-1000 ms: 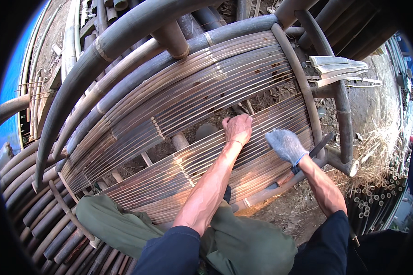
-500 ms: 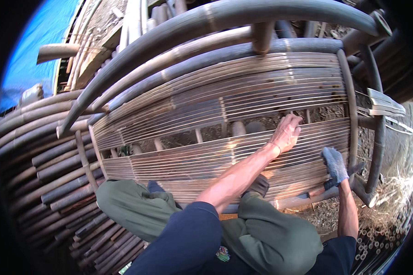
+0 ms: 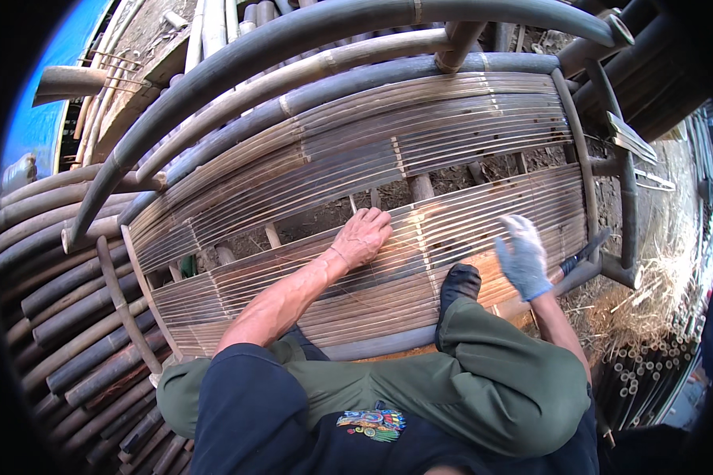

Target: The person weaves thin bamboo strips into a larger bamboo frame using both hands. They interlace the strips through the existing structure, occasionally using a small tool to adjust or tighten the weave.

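A bamboo bench seat of narrow split slats point(image 3: 333, 297) fills the middle, with a lengthwise gap between its front and rear slat panels. My bare left hand point(image 3: 364, 236) rests at the gap's near edge, its fingers curled over the rim slat; the fingertips are partly hidden. To the right, my right hand point(image 3: 523, 257), in a grey-white work glove, hovers over the front slats. Its fingers are stretched up and apart, with nothing visible in them. Just beyond that glove lies a dark-handled tool point(image 3: 585, 253) at the bench's right front corner; its kind is unclear.
Thick curved bamboo poles point(image 3: 293, 59) form a rail along the far side. Stacked bamboo lengths point(image 3: 79, 317) lie at left, and a bundle of thin poles point(image 3: 634, 372) at lower right. My socked foot point(image 3: 459, 283) rests on the front slats. A blue tarp point(image 3: 36, 119) hangs far left.
My left hand has slid leftward along the gap's edge. My right hand has lifted from near the tool and moved left and up, its fingers spreading. The view has shifted.
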A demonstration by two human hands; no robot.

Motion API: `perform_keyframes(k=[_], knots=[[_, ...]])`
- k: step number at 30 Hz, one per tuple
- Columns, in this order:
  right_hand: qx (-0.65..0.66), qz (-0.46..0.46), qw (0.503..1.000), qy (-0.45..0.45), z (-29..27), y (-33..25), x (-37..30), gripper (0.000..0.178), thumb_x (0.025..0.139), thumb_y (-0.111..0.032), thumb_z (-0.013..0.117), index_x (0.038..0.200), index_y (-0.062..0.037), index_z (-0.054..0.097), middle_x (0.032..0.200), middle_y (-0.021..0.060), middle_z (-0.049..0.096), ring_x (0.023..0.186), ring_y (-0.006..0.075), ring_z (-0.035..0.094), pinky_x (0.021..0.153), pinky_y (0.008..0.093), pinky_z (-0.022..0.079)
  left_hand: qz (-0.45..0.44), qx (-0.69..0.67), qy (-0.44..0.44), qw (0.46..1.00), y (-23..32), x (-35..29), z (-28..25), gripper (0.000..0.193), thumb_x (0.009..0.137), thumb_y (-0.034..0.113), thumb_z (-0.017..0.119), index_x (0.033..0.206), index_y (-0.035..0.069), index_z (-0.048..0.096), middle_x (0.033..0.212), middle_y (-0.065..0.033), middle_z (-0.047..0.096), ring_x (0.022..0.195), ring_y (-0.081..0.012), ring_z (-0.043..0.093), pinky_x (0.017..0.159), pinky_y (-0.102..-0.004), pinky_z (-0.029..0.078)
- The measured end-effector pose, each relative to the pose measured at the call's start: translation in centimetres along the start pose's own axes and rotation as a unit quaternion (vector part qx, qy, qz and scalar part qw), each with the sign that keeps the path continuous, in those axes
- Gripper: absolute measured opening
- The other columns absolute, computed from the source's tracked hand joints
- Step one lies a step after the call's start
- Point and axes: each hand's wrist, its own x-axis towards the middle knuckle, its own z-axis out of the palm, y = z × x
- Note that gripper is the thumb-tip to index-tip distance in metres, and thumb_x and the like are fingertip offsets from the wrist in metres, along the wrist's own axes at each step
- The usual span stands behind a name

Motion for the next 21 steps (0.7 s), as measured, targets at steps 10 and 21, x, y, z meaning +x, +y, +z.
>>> perform_keyframes(k=[10, 21], knots=[[0.372, 0.112, 0.921, -0.023, 4.4, -14.5, 9.0, 0.053, 0.087, -0.003, 0.057, 0.140, -0.0035, 0.050, 0.127, 0.0160, 0.062, 0.118, 0.0217, 0.061, 0.102, 0.0336, 0.048, -0.109, -0.604, 0.222, 0.758, 0.3, 0.3, -8.5, 0.010, 0.098, 0.012, 0.058, 0.100, 0.002, 0.058, 0.082, -0.0016, 0.063, 0.078, -0.0102, 0.062, 0.073, -0.0269, 0.053], [0.490, 0.076, 0.868, -0.030, 6.7, -21.5, 8.7, 0.020, 0.095, -0.019, 0.066, 0.102, -0.0011, 0.073, 0.086, 0.0047, 0.070, 0.079, 0.0117, 0.063, 0.074, 0.0273, 0.051, -0.179, -0.700, 0.374, 0.582, -2.6, -2.6, -13.1, 0.011, 0.099, 0.012, 0.060, 0.103, 0.001, 0.060, 0.090, -0.0113, 0.070, 0.081, -0.0195, 0.071, 0.074, -0.0307, 0.060]])
